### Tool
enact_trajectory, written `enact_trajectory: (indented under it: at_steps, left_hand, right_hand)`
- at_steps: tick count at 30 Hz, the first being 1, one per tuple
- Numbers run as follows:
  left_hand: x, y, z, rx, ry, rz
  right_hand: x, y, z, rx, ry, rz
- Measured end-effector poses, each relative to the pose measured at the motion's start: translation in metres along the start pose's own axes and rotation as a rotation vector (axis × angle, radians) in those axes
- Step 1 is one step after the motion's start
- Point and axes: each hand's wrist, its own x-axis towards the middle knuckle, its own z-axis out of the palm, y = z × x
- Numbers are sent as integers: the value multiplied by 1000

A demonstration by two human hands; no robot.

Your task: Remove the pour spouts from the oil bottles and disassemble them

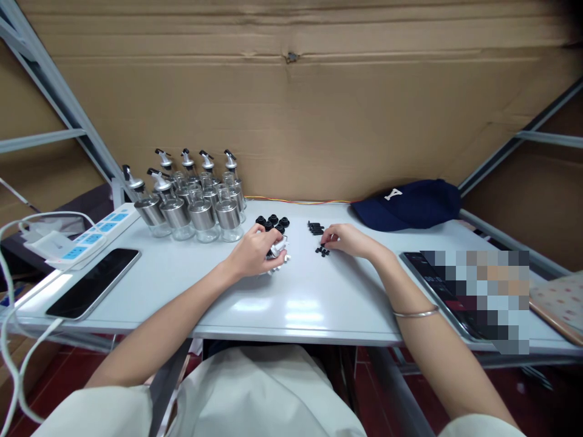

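My left hand (252, 252) is closed round a silver-white pourer spout (278, 247), holding it just above the table. Small white pieces (286, 258) lie beneath and beside that hand. Right behind it sits a cluster of round black stoppers (272, 220). My right hand (345, 239) has its fingertips pinched at a little pile of tiny black pieces (323, 250); whether one is between the fingers is too small to make out. A group of slim black parts (314, 227) lies just behind those fingers.
Several glass bottles with steel bands (203, 220) stand at the back left, some with pourers fitted. A power strip (98, 237) and phone (95, 284) lie on the left. A navy cap (410, 205) and a partly blurred tablet-like device (437, 291) are on the right. Cardboard (291, 121) walls the back.
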Motion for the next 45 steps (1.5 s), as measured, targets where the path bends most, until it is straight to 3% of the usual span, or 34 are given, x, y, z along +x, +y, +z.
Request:
enact_trajectory:
  at_steps: [5, 18, 24, 28, 36, 39, 42, 45]
  left_hand:
    - [0, 0, 0, 8, 19, 22]
    - [0, 0, 1, 1, 24, 29]
    - [0, 0, 0, 16, 21, 42]
    - [0, 0, 0, 7, 8, 47]
    - [-1, -1, 0, -21, -89, -17]
    - [0, 0, 0, -47, -147, -43]
    - [4, 2, 0, -86, -243, -57]
    - [10, 3, 1, -120, -341, -39]
  right_hand:
    - [-3, 2, -4, 37, 21, 32]
    - [-6, 3, -8, 92, -214, -17]
    - [-3, -4, -1, 97, 17, -86]
    - [0, -13, 5, 158, -89, -248]
    - [-1, -9, 5, 182, -136, -181]
    - [-3, -17, 2, 229, 20, -155]
    - [-7, -33, 2, 383, 143, -210]
    - [-13, -51, 8, 630, 49, -284]
